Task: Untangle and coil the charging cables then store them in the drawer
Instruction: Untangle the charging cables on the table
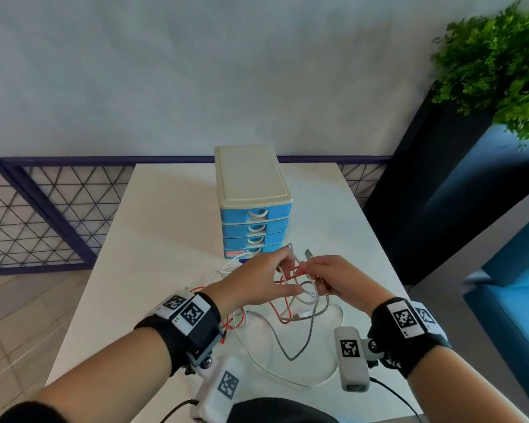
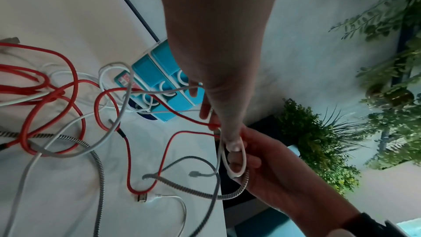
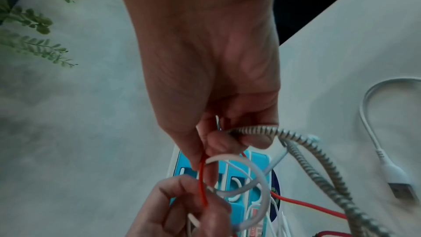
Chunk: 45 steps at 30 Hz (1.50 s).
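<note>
Both hands meet above the white rectangular worktop (image 1: pixel 153 227), just in front of the small blue four-drawer plastic cabinet with a cream lid (image 1: pixel 252 190), which stands at 12 o'clock from them with all its drawers closed. The left hand (image 1: pixel 257 279) has a narrow grip, its fingers curled round a loop of the smooth white charging cable (image 2: pixel 234 159) and the red braided charging cable (image 2: pixel 127 159). The right hand (image 1: pixel 336 279) is closed round the black-and-white striped braided charging cable (image 3: pixel 314 152) and also pinches the red one, at 3 o'clock from the left hand and touching it. From the hands the three cables hang down in a tangle and sprawl over the worktop toward 6 and 7 o'clock, crossing one another. A green leafy plant (image 1: pixel 498 65) in a dark planter stands off the worktop at 2 o'clock.
</note>
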Each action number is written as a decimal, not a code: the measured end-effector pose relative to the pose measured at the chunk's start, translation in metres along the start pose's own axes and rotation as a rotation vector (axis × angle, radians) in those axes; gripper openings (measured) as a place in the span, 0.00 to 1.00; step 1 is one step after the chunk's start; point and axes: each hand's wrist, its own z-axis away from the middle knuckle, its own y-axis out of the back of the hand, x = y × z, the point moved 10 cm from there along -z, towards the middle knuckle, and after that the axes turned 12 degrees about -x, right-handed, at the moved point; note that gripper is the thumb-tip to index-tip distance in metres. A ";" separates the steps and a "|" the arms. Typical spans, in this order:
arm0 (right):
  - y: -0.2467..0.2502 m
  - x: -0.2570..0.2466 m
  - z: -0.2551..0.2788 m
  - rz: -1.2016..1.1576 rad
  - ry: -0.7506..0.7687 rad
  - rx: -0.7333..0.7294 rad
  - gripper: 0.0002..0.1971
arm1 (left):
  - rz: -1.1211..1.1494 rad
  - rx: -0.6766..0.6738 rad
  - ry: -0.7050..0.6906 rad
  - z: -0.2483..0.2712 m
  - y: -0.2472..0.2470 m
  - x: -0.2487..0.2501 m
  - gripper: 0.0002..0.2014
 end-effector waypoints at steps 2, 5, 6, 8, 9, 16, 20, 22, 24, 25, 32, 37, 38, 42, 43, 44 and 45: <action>-0.004 0.002 -0.001 -0.094 -0.018 -0.025 0.12 | -0.070 -0.006 0.016 0.000 0.001 -0.002 0.16; -0.009 0.007 0.000 -0.209 -0.037 -0.087 0.10 | 0.018 -0.031 0.012 0.000 0.004 -0.006 0.13; -0.009 0.008 0.000 -0.235 -0.043 -0.093 0.10 | 0.036 -0.037 0.000 0.001 0.006 -0.004 0.13; -0.007 0.011 0.000 -0.256 -0.064 -0.071 0.08 | -0.053 -0.052 -0.024 0.002 0.010 0.002 0.10; -0.005 0.012 0.001 -0.256 -0.079 -0.051 0.07 | -0.131 -0.064 -0.034 0.003 0.012 0.006 0.09; 0.007 0.020 0.006 -0.223 -0.116 0.052 0.17 | -0.115 -0.043 -0.030 0.002 0.028 0.003 0.05; 0.025 0.023 0.011 -0.356 -0.039 0.148 0.14 | 0.556 0.078 -0.040 0.003 0.042 -0.001 0.06; 0.031 0.024 0.014 -0.358 -0.027 0.181 0.13 | 0.658 0.108 -0.053 0.004 0.049 0.003 0.08; 0.028 0.023 0.013 -0.434 -0.029 0.183 0.07 | 0.657 0.121 -0.048 0.003 0.053 0.006 0.10; 0.023 0.022 0.011 -0.513 -0.036 0.156 0.04 | 0.650 0.110 -0.041 0.002 0.053 0.006 0.11; -0.005 -0.009 0.004 -0.854 -0.011 -0.073 0.15 | 0.231 -0.277 0.012 0.001 -0.001 0.019 0.11; -0.004 -0.023 0.004 -0.805 -0.052 -0.030 0.16 | 0.056 -0.315 0.022 0.005 -0.019 0.019 0.11; -0.001 -0.026 0.004 -0.754 -0.047 -0.020 0.15 | 0.077 -0.285 0.017 0.005 -0.017 0.019 0.10; 0.015 -0.027 0.008 -0.515 -0.027 0.115 0.09 | 0.187 -0.101 -0.016 0.006 0.002 0.016 0.10; 0.018 -0.024 0.009 -0.441 -0.043 0.146 0.09 | 0.181 -0.045 -0.021 0.006 0.008 0.014 0.09; 0.018 -0.019 0.010 -0.396 -0.069 0.155 0.09 | 0.158 -0.012 -0.023 0.008 0.013 0.014 0.10; 0.015 -0.015 0.011 -0.386 -0.098 0.133 0.10 | 0.119 -0.007 -0.027 0.008 0.015 0.013 0.10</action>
